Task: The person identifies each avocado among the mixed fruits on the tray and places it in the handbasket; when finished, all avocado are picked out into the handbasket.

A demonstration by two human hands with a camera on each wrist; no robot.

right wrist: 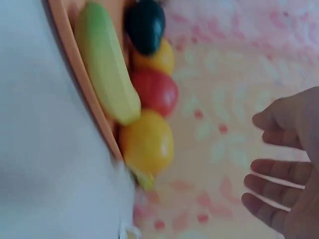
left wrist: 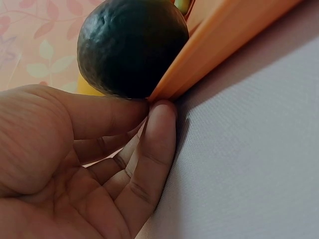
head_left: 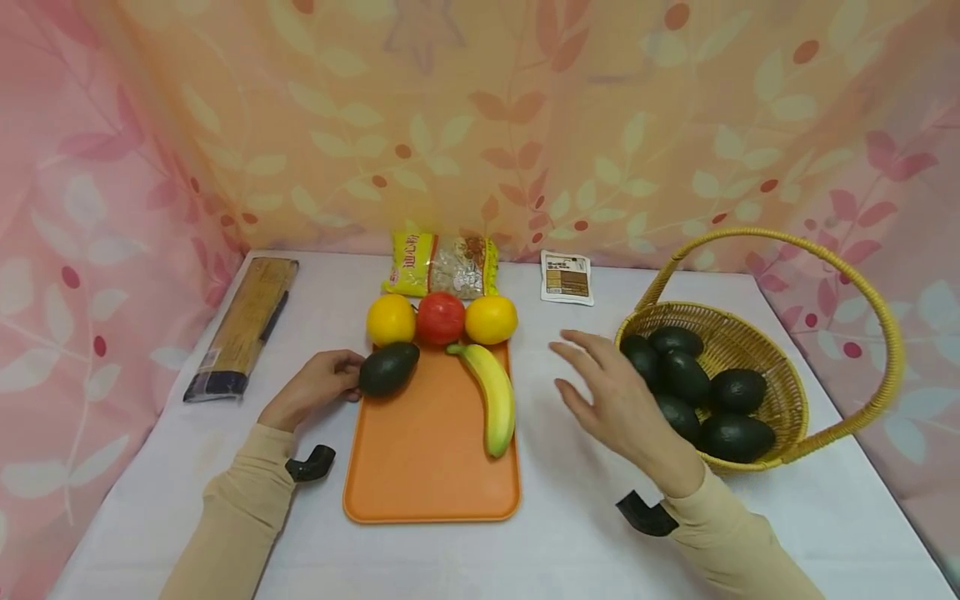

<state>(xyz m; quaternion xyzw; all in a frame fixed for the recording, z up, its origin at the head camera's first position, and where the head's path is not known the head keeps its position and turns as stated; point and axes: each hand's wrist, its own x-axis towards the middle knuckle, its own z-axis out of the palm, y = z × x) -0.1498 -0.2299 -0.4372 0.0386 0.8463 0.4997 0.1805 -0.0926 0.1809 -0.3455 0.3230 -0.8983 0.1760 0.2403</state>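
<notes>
An orange tray [head_left: 427, 475] lies on the white-covered table. My left hand [head_left: 318, 385] pinches its left rim between thumb and fingertips; the left wrist view shows this grip on the tray edge [left wrist: 209, 55] closely. Just above the thumb, a dark avocado [head_left: 389, 369] rests at the tray's upper left corner. A banana [head_left: 491, 404] lies along the right side. Across the tray's far end sit a red round fruit [head_left: 441, 317] and two yellow round fruits, one left [head_left: 391, 320] and one right [head_left: 491, 319]. My right hand [head_left: 611, 400] hovers between tray and basket, fingers spread, holding nothing.
A wicker basket [head_left: 787, 375] with a tall handle holds several avocados [head_left: 684, 377] on the right. Behind the fruit lies a yellow food packet [head_left: 450, 265], with a small white sachet [head_left: 567, 278] to its right. A long brown package [head_left: 243, 329] lies far left.
</notes>
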